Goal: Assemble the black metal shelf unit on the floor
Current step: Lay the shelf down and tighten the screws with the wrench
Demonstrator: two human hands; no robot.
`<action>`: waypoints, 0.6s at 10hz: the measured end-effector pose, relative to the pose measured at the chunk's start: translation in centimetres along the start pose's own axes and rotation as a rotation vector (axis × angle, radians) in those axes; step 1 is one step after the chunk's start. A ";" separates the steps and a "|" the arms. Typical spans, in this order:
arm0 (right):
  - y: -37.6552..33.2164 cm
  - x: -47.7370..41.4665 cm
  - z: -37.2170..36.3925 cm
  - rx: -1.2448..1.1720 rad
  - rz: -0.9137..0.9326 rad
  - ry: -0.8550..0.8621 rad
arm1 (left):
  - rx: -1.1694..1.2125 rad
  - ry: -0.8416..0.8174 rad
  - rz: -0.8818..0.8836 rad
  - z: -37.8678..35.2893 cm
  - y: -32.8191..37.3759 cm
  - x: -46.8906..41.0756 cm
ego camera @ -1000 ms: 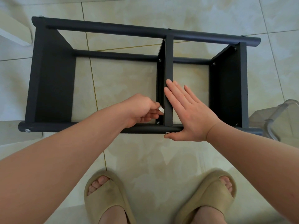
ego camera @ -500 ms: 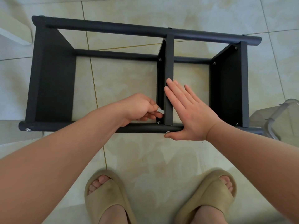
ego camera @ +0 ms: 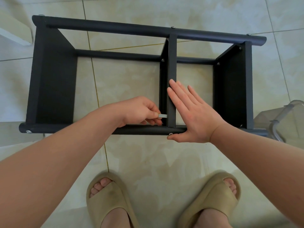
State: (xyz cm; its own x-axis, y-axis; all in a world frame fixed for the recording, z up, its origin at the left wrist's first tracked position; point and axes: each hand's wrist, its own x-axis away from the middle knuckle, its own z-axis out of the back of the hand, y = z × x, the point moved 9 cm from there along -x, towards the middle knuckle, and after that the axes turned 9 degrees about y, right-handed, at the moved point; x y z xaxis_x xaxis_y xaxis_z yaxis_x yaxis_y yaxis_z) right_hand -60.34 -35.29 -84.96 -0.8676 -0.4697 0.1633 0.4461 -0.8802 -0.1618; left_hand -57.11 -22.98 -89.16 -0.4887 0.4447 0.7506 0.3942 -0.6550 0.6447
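The black metal shelf unit (ego camera: 54, 76) lies on its side on the tiled floor, three panels joined by round tubes. My left hand (ego camera: 141, 111) pinches a small silver hex key (ego camera: 162, 115) just left of the middle panel (ego camera: 172, 66), low down by the near tube (ego camera: 144, 130). My right hand (ego camera: 192, 112) lies flat with straight fingers against the right side of the middle panel, its thumb under the near tube beside a bolt head (ego camera: 170, 134).
A clear plastic container (ego camera: 286, 119) stands at the right, touching the shelf's end. A white object (ego camera: 14, 30) sits at the far left. My feet in beige slippers (ego camera: 110, 201) stand on the tiles just in front of the shelf.
My left hand has turned slightly, so the hex key now lies more level and shows more. The right hand and the shelf have stayed put.
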 end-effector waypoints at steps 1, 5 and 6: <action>0.0 0.0 0.0 -0.002 0.002 0.001 | -0.033 -0.009 -0.021 -0.2 0.1 0.0; 0.0 0.0 0.0 -0.007 0.001 0.003 | -0.141 -0.016 -0.042 -0.5 0.1 0.3; 0.0 0.0 0.0 -0.007 0.000 0.000 | -0.144 -0.004 -0.039 -0.5 0.0 0.3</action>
State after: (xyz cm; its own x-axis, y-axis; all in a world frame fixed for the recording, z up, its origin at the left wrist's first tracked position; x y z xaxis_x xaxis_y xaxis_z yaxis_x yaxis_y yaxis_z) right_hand -60.37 -35.29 -84.95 -0.8674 -0.4701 0.1632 0.4449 -0.8795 -0.1688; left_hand -57.69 -23.16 -88.98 -0.4986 0.4737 0.7260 0.2593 -0.7176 0.6464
